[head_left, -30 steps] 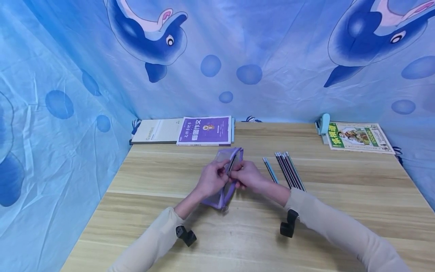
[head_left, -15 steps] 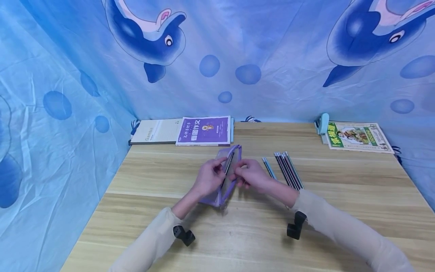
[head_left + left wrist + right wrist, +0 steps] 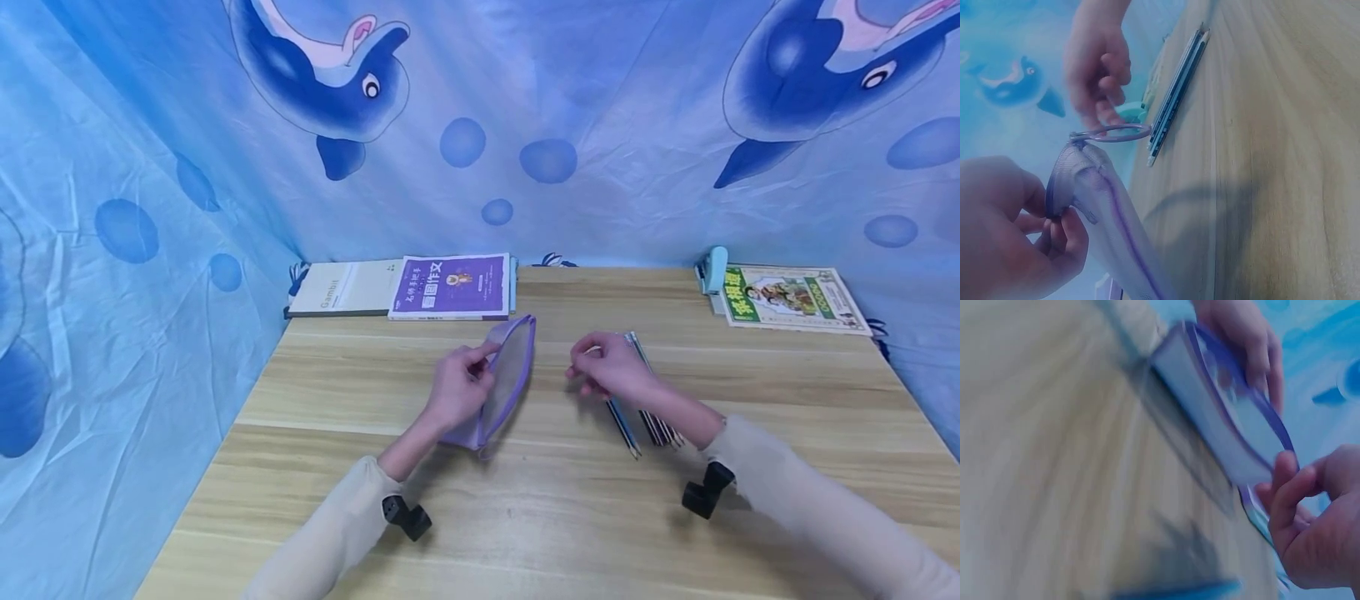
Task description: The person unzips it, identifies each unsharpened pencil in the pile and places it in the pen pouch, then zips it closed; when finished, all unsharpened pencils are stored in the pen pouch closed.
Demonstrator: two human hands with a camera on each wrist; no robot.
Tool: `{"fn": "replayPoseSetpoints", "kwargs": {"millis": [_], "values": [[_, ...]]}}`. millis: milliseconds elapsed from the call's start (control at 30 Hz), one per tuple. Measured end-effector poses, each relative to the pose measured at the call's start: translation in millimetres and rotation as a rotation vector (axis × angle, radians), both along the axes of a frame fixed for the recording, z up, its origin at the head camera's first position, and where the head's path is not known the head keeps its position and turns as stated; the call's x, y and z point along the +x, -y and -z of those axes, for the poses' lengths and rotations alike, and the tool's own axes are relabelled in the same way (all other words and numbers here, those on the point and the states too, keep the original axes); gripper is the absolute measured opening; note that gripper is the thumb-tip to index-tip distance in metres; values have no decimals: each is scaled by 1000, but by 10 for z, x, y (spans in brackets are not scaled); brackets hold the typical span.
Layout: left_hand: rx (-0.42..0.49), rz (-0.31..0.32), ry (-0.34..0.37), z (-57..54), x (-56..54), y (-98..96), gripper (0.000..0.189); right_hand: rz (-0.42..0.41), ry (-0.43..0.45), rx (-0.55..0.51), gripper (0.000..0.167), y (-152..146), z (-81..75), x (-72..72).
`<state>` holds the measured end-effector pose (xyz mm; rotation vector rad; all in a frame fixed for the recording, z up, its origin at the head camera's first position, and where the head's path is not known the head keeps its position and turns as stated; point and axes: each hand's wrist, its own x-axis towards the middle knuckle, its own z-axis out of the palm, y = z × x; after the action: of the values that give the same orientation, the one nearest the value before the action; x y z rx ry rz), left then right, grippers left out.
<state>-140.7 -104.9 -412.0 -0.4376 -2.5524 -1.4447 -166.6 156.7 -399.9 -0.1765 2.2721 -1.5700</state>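
My left hand (image 3: 459, 387) pinches the edge of a purple mesh zip pencil case (image 3: 467, 433), which stands with its mouth spread apart. In the left wrist view the thumb and fingers of my left hand (image 3: 1016, 231) grip the edge of the case (image 3: 1113, 225). My right hand (image 3: 611, 367) is to the right of the case, loosely curled and holding nothing, over the upper ends of the pencils. Blue pencils (image 3: 624, 429) and several dark striped pencils (image 3: 658, 427) lie partly hidden under that hand and forearm.
A purple book (image 3: 450, 287) and a cream Gambit notebook (image 3: 341, 290) lie at the back left. At the back right are a green-and-white booklet (image 3: 795, 300) and a light-blue stapler-like object (image 3: 716, 271). A dolphin-print blue curtain (image 3: 465, 83) hangs behind the table.
My right hand has let go of the pencil case and moved right, over the pencils. The case's mouth is now wider. My left hand stays at its edge.
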Motion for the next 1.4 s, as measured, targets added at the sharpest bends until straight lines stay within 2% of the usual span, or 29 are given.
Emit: {"fn": "replayPoseSetpoints", "kwargs": {"millis": [200,333,467,633,900,1133,1400], "values": [[-19,17,21,25,0,-34,42,-68,-152,349,20,-423,-10,-88],[-36,29,33,52,2,-73,43,-102,-148,464,10,-548,33,-94],[-54,49,24,84,6,-105,44,-105,-112,504,10,-557,68,-81],[-43,52,26,110,13,-125,44,-98,-114,551,15,-526,73,-74],[-50,49,50,131,20,-135,45,-105,-140,600,19,-434,121,-80],[-50,53,43,113,39,-133,45,-120,-187,653,9,-354,157,-79],[-56,55,33,104,48,-129,45,-138,-236,719,15,-302,192,-91]]}}
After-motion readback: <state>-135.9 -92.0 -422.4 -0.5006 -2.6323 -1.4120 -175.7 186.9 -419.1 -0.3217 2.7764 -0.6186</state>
